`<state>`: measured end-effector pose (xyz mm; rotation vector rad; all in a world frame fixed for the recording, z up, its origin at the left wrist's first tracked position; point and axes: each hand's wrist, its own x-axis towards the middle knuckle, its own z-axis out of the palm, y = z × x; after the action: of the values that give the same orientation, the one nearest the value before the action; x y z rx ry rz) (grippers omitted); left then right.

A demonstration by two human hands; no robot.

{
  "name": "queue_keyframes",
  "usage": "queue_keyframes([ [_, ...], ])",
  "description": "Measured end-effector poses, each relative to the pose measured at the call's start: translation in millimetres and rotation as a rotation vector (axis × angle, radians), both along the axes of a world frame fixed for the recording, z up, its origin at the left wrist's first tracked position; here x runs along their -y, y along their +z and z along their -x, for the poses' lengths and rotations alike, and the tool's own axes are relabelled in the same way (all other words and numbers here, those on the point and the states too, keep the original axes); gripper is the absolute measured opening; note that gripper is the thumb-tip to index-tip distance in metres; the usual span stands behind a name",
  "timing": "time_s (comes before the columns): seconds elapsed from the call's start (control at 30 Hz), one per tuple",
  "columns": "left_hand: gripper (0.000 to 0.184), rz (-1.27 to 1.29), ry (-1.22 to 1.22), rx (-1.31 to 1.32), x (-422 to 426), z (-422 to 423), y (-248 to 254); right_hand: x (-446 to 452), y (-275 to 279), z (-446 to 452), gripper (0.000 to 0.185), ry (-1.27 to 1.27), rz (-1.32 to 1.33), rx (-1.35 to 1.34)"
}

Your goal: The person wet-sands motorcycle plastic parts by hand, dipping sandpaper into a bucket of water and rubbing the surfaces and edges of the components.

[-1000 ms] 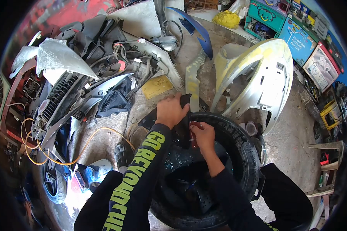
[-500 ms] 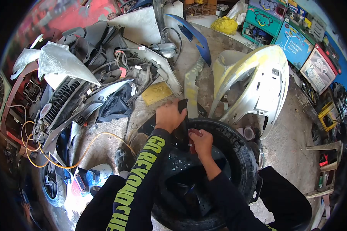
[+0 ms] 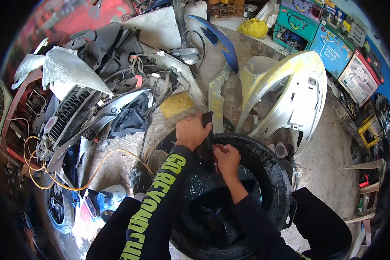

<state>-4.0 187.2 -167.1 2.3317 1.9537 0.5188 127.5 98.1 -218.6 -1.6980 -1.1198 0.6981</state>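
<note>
**Right hand [image 3: 228, 161] has shifted slightly since half a second ago, covering more of the red pad [image 3: 221, 147]**

A heap of vehicle parts [image 3: 71, 71] fills the floor to the left, the largest mass in view; the round black tub [image 3: 279, 173] sits between the person's knees, with dark liquid and pale flecks inside; just beyond its far rim stands a silver-and-yellow fairing [image 3: 305, 104], and beyond the tub, to the fairing's left, lies a curved blue strip [image 3: 225, 48]; the dark panel [image 3: 204, 149] stands roughly upright at the tub's far side, though its lower end is hard to make out; the left hand [image 3: 191, 131] clasps the panel near its top, thumb lying towards its right edge and some fingertips hidden; the right hand is curled round the red pad, pinching it against the panel's right side, below the left hand; the pad, smallest of all, shows only in part.
</note>
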Motion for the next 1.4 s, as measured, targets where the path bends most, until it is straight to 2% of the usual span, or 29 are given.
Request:
queue_keyframes([
  [0.13,0.055,0.007,-0.001,0.005,-2,1,-1,-11,-5,-6,0.025,0.028,0.020,-0.101],
  [0.37,0.054,-0.003,-0.006,0.027,-4,3,-4,-4,-12,-3,0.026,0.001,0.040,-0.068],
  [0.53,0.053,0.004,-0.029,0.061,-5,3,-3,-7,-21,-5,0.026,0.009,0.056,-0.278],
  [0.63,0.053,0.024,-0.020,0.014,-2,0,0,-2,-23,-4,0.024,-0.008,0.003,-0.148],
  [0.73,0.053,-0.052,-0.027,0.034,-1,0,-7,-22,-21,-5,0.023,0.009,-0.014,-0.176],
  [0.87,0.053,-0.019,-0.013,0.035,-4,-1,0,3,-24,-6,0.022,0.036,-0.048,-0.152],
  [1.0,0.053,-0.005,-0.042,0.054,0,0,-4,-18,-6,-4,0.021,0.027,-0.020,-0.164],
  [1.17,0.052,0.048,-0.028,0.033,-5,-1,3,-10,-39,-5,0.024,0.034,-0.058,-0.194],
  [1.4,0.053,0.015,-0.052,0.054,-1,-1,1,-9,-40,-2,0.028,0.003,-0.047,-0.194],
])
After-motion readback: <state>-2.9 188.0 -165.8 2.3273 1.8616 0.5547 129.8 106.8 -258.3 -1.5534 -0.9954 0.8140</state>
